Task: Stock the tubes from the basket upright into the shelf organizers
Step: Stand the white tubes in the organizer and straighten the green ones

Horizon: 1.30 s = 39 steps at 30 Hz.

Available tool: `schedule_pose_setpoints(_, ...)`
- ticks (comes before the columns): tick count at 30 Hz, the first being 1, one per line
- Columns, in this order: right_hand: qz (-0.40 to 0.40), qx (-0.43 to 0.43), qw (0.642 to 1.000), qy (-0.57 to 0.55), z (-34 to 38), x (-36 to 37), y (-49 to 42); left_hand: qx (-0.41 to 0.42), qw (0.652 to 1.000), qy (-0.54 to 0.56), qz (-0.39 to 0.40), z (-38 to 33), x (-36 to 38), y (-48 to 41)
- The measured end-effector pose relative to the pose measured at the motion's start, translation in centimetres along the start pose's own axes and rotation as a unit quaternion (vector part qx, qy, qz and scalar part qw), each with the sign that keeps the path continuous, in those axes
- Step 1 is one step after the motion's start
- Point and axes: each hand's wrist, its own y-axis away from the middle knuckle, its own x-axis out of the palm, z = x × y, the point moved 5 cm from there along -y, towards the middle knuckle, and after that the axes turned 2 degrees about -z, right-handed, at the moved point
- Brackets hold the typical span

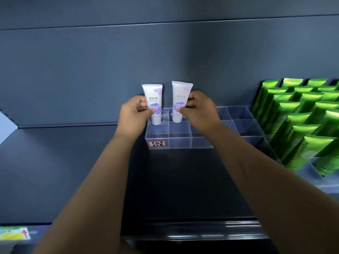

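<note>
Two tubes over the organizer!
Left hand (132,111) pinches one white tube (153,103); right hand (199,109) pinches the other tube (180,101), both upright above the clear organizer (180,142).

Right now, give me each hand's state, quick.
Left hand: holding the left white tube.
Right hand: holding the right white tube.

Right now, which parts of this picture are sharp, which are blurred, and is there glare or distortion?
Head view: print on the left tube is readable, on the right tube softer; head view, edges: the green tubes and the lower-left label are smeared; head view, bottom: pale glare streaks lie on the shelf rail, and straight shelf lines bend, as wide-angle lenses do.
</note>
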Motion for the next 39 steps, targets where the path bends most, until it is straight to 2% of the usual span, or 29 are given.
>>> schedule_pose_setpoints(7,0.022,-0.002,0.999,0.027,0.0,1.6,-0.2,-0.006,0.999,-0.035,-0.008,0.6,0.2,-0.2)
schedule_pose_setpoints(11,0.03,-0.016,0.999,0.041,0.2,2.6,-0.2,-0.005,0.998,-0.052,-0.043,1.1,-0.6,-0.4)
schedule_pose_setpoints(17,-0.013,-0.007,0.996,0.091,0.0,1.9,-0.5,-0.027,0.997,-0.019,-0.063,1.4,-0.9,-0.1)
schedule_pose_setpoints(27,-0.013,-0.027,0.993,0.116,0.2,2.2,-0.1,-0.034,0.996,-0.024,-0.079,1.7,-1.0,-0.1)
schedule_pose_setpoints(34,-0.019,-0.01,0.992,0.121,0.2,2.2,-0.1,-0.032,0.993,-0.052,-0.097,1.4,-1.0,-0.1)
schedule_pose_setpoints(39,-0.014,-0.005,0.992,0.125,0.2,2.3,0.0,-0.043,0.995,-0.013,-0.086,1.9,-1.1,-0.1)
